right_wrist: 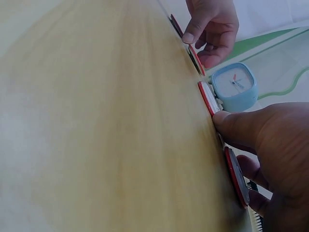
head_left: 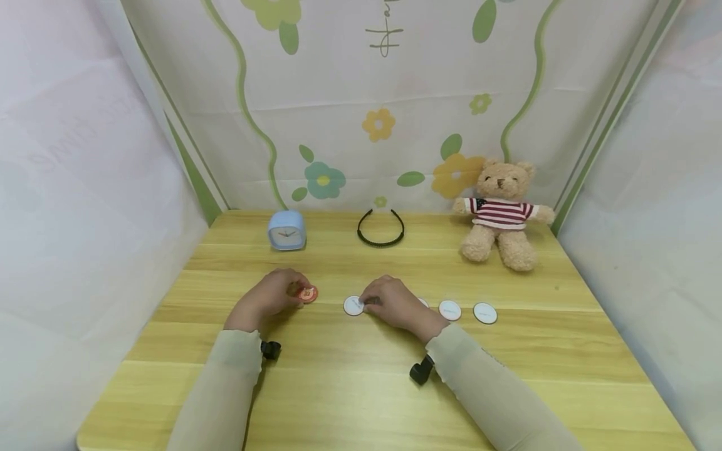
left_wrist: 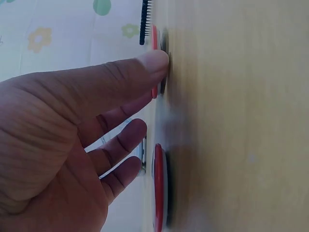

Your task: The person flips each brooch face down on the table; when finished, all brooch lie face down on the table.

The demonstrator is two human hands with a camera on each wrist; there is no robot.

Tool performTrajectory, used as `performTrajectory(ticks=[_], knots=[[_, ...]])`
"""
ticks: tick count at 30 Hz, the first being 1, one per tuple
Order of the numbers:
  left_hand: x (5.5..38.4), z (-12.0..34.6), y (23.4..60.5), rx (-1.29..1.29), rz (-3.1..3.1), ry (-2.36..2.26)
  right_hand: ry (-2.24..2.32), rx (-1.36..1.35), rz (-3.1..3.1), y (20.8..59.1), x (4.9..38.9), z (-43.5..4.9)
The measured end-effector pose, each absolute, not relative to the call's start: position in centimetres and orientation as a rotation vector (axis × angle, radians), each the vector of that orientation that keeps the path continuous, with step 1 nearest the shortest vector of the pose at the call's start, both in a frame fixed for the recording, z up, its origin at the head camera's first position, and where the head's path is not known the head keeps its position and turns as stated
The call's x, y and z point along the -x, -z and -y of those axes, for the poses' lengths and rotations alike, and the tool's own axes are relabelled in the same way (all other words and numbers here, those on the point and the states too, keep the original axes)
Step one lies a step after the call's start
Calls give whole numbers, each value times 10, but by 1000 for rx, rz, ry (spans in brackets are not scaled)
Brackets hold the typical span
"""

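In the head view my left hand pinches a round orange-red disc with a printed face. In the left wrist view that disc stands between thumb and fingers, and a second red-rimmed disc lies lower down, hidden by the hand in the head view. Thumb and forefinger of my right hand pinch the right edge of a white-faced disc, its red rim showing in the right wrist view. Under the right hand another disc lies on the table, mostly covered from above.
To the right lie two more white discs. Along the back of the wooden table stand a blue clock, a black headband and a teddy bear in a striped top. Printed curtains enclose the table.
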State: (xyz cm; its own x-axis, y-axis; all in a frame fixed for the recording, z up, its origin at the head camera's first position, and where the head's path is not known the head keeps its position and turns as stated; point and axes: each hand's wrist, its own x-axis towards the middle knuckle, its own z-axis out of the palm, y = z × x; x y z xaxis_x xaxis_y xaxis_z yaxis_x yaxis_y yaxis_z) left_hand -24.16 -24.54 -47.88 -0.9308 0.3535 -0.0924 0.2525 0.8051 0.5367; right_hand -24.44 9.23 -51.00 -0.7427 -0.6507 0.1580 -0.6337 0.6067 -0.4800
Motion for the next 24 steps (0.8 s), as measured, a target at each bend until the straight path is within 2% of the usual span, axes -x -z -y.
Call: performTrajectory(ticks=[9, 20, 24], knots=[[242, 244, 482, -452, -2777, -866, 822, 1107, -2789, 511, 244, -93], [235, 218, 480, -594, -2713, -843, 842, 1110, -2782, 511, 244, -92], [235, 213, 481, -602, -2714, -829, 907, 1029, -2762, 508, 243, -92]])
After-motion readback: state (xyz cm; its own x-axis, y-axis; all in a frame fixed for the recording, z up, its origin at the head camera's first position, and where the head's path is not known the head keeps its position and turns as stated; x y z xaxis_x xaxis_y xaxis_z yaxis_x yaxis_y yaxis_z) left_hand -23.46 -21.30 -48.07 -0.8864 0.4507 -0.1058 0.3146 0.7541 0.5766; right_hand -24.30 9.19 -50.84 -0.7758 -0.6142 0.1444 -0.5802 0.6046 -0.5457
